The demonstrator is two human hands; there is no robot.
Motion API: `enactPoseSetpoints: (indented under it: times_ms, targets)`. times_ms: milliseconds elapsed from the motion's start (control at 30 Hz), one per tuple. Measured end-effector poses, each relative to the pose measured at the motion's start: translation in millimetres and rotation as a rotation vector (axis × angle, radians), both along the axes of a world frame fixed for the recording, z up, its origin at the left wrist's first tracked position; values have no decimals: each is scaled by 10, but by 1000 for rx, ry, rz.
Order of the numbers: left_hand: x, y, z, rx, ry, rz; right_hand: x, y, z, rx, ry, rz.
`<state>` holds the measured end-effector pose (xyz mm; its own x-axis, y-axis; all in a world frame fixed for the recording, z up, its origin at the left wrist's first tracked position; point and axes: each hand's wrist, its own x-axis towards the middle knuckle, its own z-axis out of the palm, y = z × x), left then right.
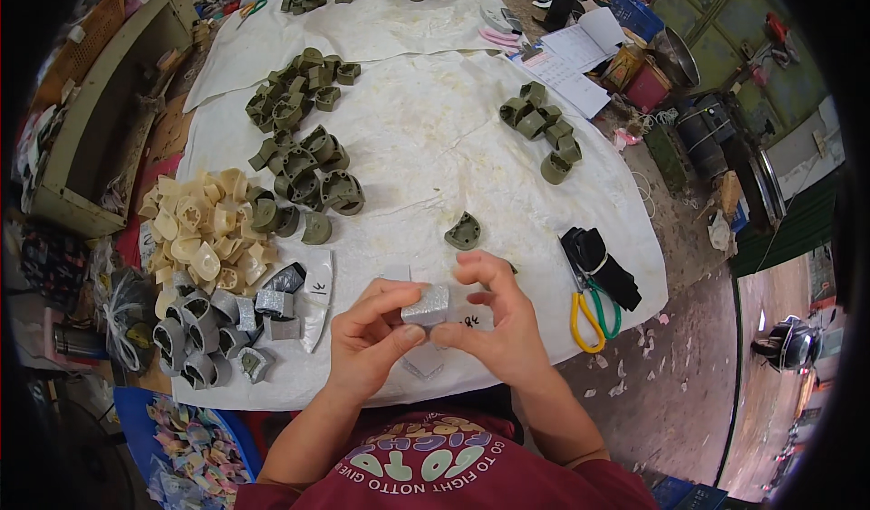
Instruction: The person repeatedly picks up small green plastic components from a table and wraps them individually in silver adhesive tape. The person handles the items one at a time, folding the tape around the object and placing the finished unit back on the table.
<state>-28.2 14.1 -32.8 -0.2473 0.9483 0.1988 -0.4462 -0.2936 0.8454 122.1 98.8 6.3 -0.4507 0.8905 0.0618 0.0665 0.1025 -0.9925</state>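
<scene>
Silver glitter block (426,308), olive-green pieces (308,161), cream pieces (195,229), yellow-and-green scissors (591,315), white cloth (426,156)

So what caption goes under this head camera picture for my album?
Left hand and right hand together hold a small silver glittery block over a white cloth-covered table of olive-green heel pieces.

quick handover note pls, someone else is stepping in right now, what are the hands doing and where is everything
Left hand and right hand: both pinch one small silver glittery piece between fingertips, held above the white cloth.
Silver-covered pieces: a cluster at the near left of the cloth.
Cream bare pieces: a heap just behind them.
Olive-green pieces: piles at centre left, a smaller group at the right, and one lone piece ahead of the hands.
Yellow-and-green-handled scissors: right of the hands.
Done: the silver cluster looks covered.
Left: cream and olive pieces show no covering.
</scene>
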Motion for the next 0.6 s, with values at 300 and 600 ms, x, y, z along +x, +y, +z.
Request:
enactPoseSetpoints:
  times_ms: [300,600]
  targets:
    - [-4,-7,7,-93,-318,-173,75,204,-189,-117,188,406]
    - [55,54,28,-306,-475,-37,-36,130,-296,71,179,180]
